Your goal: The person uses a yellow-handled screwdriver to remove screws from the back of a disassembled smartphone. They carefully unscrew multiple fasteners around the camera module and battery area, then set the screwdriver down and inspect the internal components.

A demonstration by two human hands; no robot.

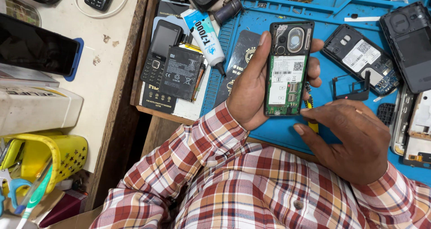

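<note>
My left hand (249, 87) grips an opened keypad phone (287, 67) upright, its back cover off, showing a green circuit board, a round speaker and a white label. My right hand (352, 137) sits just below and right of it, fingertips pinched on a thin yellow-handled tool (310, 104) that touches the phone's lower right corner. Both hands hover over a blue repair mat (341, 13).
On the mat's right lie another opened phone (361, 58), a black back cover (411, 45), a small black frame (354, 92) and more phone parts (415, 130). To the left lie a glue tube (205, 34), a flat battery (181, 72), a keypad phone (159, 52); a yellow basket (54, 157) stands lower left.
</note>
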